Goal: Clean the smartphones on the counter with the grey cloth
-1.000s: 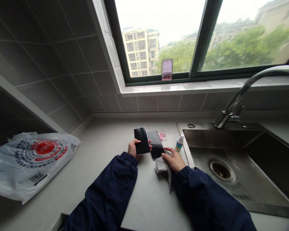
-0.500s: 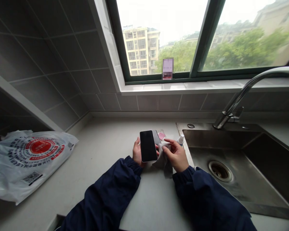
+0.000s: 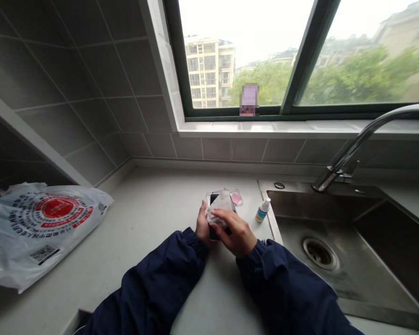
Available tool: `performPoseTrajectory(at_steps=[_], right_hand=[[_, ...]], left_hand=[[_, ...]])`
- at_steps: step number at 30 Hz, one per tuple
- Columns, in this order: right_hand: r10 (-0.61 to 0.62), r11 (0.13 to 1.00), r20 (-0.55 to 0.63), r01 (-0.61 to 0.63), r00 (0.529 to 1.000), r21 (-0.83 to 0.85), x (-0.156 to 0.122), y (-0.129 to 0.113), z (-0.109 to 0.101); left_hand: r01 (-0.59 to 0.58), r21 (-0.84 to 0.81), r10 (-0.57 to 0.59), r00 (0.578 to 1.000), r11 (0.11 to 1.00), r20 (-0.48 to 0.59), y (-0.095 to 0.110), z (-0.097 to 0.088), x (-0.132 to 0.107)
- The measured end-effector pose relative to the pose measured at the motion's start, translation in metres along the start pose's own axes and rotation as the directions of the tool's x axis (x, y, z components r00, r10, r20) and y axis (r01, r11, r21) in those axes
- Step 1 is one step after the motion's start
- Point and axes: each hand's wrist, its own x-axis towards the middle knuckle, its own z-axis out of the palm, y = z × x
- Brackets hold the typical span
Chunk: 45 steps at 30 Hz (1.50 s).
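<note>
My left hand [image 3: 203, 226] grips a black-screened smartphone [image 3: 214, 234] along its left edge, with its screen facing up. Over the screen lies a light grey cloth [image 3: 220, 203], which the fingers of my right hand [image 3: 236, 230] press against the glass. Much of the phone is hidden under the cloth and that hand. Just behind the phone, a clear case with a pink patch [image 3: 236, 198] rests on the counter, partly covered from view. A small white spray bottle [image 3: 262, 211] with a blue and yellow label stands upright to the right of my right hand.
On the right is a steel sink [image 3: 300, 225] with a drain [image 3: 320, 252] and a curved chrome faucet [image 3: 349, 144]. A white plastic bag [image 3: 17, 251] with red print lies at the left of the pale counter [image 3: 150, 200]. A window [image 3: 265, 51] rises behind.
My right hand has moved left with the cloth, from beside the phone onto its screen. The spray bottle, partly hidden before, now shows fully. The view has shifted slightly.
</note>
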Motion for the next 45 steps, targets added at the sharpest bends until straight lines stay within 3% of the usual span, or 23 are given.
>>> performPoseTrajectory(at_steps=[3, 6, 12, 22, 31, 34, 40, 45], right_hand=[[-0.066, 0.994, 0.132, 0.077, 0.989, -0.08, -0.019, 0.003, -0.002], [-0.069, 0.984, 0.134, 0.09, 0.989, -0.152, -0.026, 0.007, -0.006], [-0.073, 0.954, 0.133, 0.108, 0.988, -0.28, -0.032, 0.014, -0.002], [-0.032, 0.913, -0.023, 0.02, 0.999, -0.407, -0.03, 0.015, -0.003], [0.005, 0.917, -0.126, -0.055, 0.992, -0.395, -0.028, 0.014, -0.005], [-0.013, 0.92, -0.087, -0.022, 0.996, -0.391, -0.029, 0.015, -0.005], [-0.023, 0.92, 0.12, 0.068, 0.993, -0.386, -0.031, 0.016, -0.002], [0.025, 0.905, 0.12, 0.028, 0.992, -0.425, -0.029, 0.017, -0.006]], left_hand=[[0.078, -0.036, -0.078, 0.997, 0.996, 0.001, -0.002, -0.001, -0.001], [0.046, -0.037, -0.045, 0.999, 0.998, 0.026, -0.003, -0.004, 0.0], [0.119, -0.002, -0.118, 0.984, 0.993, 0.132, -0.003, -0.003, 0.002], [0.149, 0.023, -0.15, 0.952, 0.988, 0.266, -0.002, 0.004, -0.004], [0.093, 0.028, -0.097, 0.975, 0.995, 0.202, -0.002, 0.005, -0.003], [0.097, 0.024, -0.1, 0.975, 0.995, 0.2, -0.002, 0.004, -0.002], [0.119, 0.025, -0.121, 0.972, 0.993, 0.2, -0.002, 0.002, -0.001], [0.102, 0.075, -0.116, 0.971, 0.992, 0.209, -0.003, 0.001, -0.002]])
